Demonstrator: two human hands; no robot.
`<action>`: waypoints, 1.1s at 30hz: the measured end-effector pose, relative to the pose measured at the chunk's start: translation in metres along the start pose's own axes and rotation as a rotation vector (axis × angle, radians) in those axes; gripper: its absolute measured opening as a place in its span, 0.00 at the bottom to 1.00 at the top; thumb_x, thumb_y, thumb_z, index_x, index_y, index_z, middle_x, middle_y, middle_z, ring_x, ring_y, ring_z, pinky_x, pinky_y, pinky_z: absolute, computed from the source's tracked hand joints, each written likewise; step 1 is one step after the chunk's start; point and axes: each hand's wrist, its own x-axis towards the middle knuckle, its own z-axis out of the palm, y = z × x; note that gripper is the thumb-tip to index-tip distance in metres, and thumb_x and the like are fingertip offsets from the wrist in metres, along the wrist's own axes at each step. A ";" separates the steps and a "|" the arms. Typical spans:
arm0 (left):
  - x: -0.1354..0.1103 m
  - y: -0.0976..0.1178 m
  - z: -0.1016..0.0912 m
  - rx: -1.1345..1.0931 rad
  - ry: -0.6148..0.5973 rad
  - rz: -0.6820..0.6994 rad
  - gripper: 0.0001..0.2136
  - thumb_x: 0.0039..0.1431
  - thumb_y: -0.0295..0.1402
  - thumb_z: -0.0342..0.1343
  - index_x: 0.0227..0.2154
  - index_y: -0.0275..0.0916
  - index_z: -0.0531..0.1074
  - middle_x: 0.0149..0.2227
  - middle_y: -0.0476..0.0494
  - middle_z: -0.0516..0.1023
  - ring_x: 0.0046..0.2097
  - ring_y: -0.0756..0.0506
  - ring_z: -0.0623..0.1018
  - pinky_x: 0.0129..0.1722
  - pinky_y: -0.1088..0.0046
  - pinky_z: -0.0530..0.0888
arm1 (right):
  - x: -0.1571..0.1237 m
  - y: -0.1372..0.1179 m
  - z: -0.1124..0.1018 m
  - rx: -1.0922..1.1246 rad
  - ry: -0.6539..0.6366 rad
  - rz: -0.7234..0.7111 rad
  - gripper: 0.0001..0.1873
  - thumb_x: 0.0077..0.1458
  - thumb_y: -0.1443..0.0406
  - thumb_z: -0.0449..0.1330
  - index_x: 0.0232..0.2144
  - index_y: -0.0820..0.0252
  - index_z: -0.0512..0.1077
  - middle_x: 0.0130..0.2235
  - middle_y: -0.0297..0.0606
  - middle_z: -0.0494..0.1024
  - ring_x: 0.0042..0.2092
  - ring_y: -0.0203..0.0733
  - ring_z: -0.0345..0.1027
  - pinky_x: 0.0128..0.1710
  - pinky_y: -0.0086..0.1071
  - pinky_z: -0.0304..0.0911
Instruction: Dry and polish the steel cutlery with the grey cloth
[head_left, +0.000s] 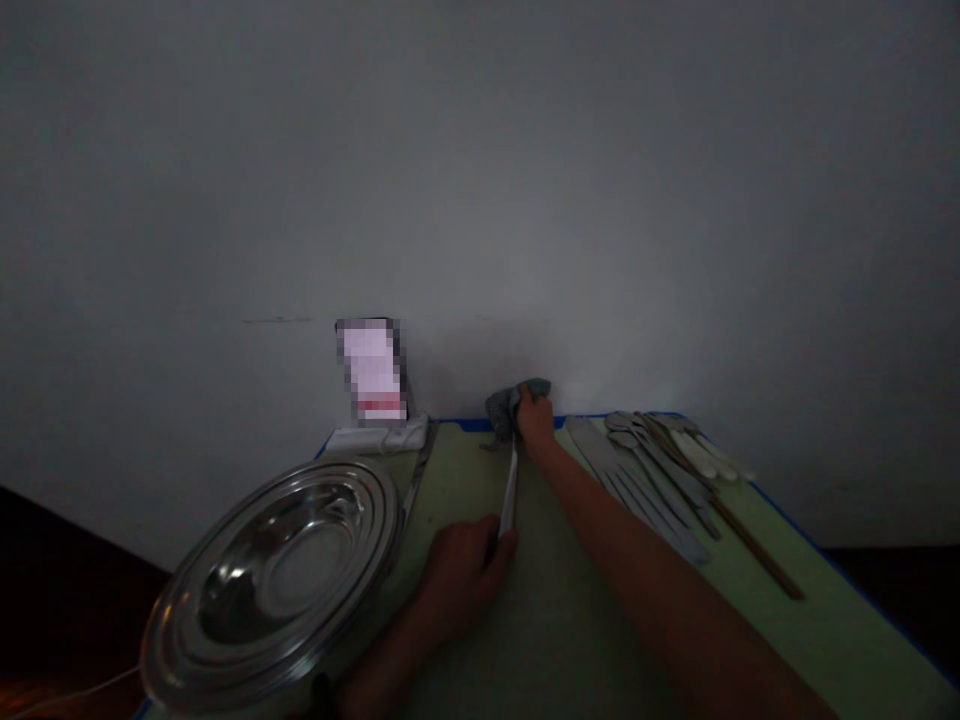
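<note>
My left hand (463,572) is closed round the handle of a knife (510,490) whose blade points away from me along the green table mat (555,620). At the far end my right hand (535,420) grips a grey cloth (510,405), bunched around the tip of the blade. Both hands are over the middle of the mat. A large shiny steel bowl (274,575) sits just left of my left hand.
A row of several knives and spoons (660,470), with one long wooden-handled utensil (750,545), lies on the right of the mat. A blurred phone (371,368) leans on the wall above a white charger (379,438). The mat has a blue edge (862,590).
</note>
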 end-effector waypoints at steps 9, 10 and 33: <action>-0.002 -0.003 -0.001 -0.044 -0.006 0.053 0.16 0.61 0.40 0.40 0.28 0.38 0.69 0.27 0.44 0.76 0.29 0.46 0.74 0.27 0.75 0.62 | -0.072 -0.023 -0.029 -0.144 -0.071 0.093 0.18 0.55 0.56 0.47 0.20 0.58 0.67 0.31 0.55 0.76 0.38 0.53 0.70 0.36 0.38 0.58; -0.002 -0.004 -0.001 -0.055 -0.009 0.059 0.16 0.61 0.40 0.40 0.28 0.38 0.69 0.28 0.44 0.76 0.30 0.45 0.74 0.28 0.75 0.62 | -0.082 -0.025 -0.033 -0.145 -0.091 0.085 0.18 0.55 0.56 0.47 0.22 0.58 0.67 0.32 0.54 0.76 0.39 0.53 0.70 0.37 0.38 0.58; -0.002 -0.004 0.002 -0.192 0.028 0.031 0.14 0.59 0.40 0.44 0.23 0.37 0.65 0.20 0.52 0.68 0.23 0.51 0.68 0.22 0.77 0.58 | -0.124 -0.027 -0.045 0.050 -0.203 0.119 0.16 0.52 0.54 0.51 0.26 0.59 0.68 0.32 0.43 0.75 0.37 0.46 0.68 0.40 0.36 0.59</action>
